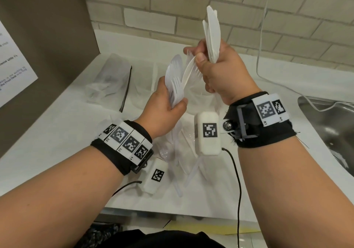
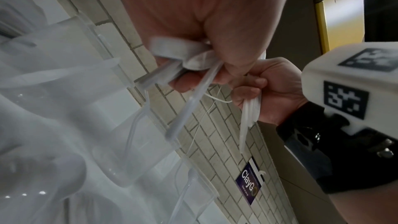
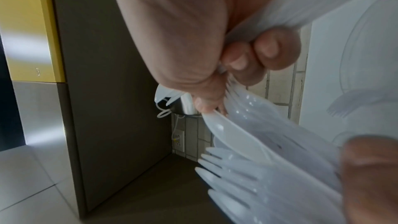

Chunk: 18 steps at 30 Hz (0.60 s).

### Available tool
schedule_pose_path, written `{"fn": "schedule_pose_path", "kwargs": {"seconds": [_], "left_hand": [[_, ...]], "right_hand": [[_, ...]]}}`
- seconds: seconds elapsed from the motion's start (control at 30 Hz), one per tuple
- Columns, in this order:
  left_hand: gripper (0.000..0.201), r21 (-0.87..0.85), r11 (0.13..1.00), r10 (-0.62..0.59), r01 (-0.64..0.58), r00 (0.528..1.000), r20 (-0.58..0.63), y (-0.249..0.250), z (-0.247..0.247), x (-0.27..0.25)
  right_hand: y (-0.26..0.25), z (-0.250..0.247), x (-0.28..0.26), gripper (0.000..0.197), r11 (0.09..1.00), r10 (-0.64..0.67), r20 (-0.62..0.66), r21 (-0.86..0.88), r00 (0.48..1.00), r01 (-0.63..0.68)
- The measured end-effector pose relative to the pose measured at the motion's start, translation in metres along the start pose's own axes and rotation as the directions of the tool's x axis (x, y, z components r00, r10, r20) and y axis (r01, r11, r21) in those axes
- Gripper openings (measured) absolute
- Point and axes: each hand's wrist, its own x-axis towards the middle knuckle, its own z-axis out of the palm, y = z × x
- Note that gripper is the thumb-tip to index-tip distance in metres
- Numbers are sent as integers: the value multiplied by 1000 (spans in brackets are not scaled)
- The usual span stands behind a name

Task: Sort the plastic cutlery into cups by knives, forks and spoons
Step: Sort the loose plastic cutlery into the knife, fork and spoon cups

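My left hand [image 1: 165, 102] grips a fanned bunch of white plastic forks and spoons [image 1: 175, 79] by their handles. My right hand [image 1: 216, 71] holds a bundle of white knives [image 1: 212, 33] upright in its fist, while its thumb and forefinger pinch one fork [image 1: 191, 70] that crosses the left bunch. In the left wrist view the bunch's handles [image 2: 172, 67] stick out under my left hand [image 2: 204, 23], and the knife handles [image 2: 249, 115] hang below my right hand [image 2: 271, 89]. Fork tines [image 3: 237, 168] fill the right wrist view. Clear cups [image 1: 143, 90] stand behind the hands.
Loose white cutlery [image 1: 183, 169] lies on the white counter [image 1: 57, 142] under my wrists. A crumpled clear plastic bag [image 1: 111, 77] lies at the back left by a brown side panel. A steel sink [image 1: 329, 129] is at the right, and a thin white cable [image 1: 260, 42] hangs down the brick wall.
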Motion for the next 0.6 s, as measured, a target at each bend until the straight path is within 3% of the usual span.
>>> {"fn": "schedule_pose_path", "kwargs": {"seconds": [0.23, 0.37, 0.5, 0.6], "left_hand": [[38, -62, 997, -45, 45, 999, -6, -1, 1, 3], [39, -47, 999, -13, 13, 1000, 3, 2, -1, 5], [32, -1, 1000, 7, -7, 1000, 8, -1, 0, 6], [28, 29, 999, -30, 29, 999, 31, -10, -1, 5]], "right_hand": [[-5, 1, 6, 20, 999, 20, -70, -24, 997, -22], [-17, -1, 10, 8, 990, 49, -117, 137, 992, -33], [-20, 1, 17, 6, 962, 73, -291, 272, 954, 9], [-25, -12, 28, 10, 942, 34, -431, 316, 902, 116]]}}
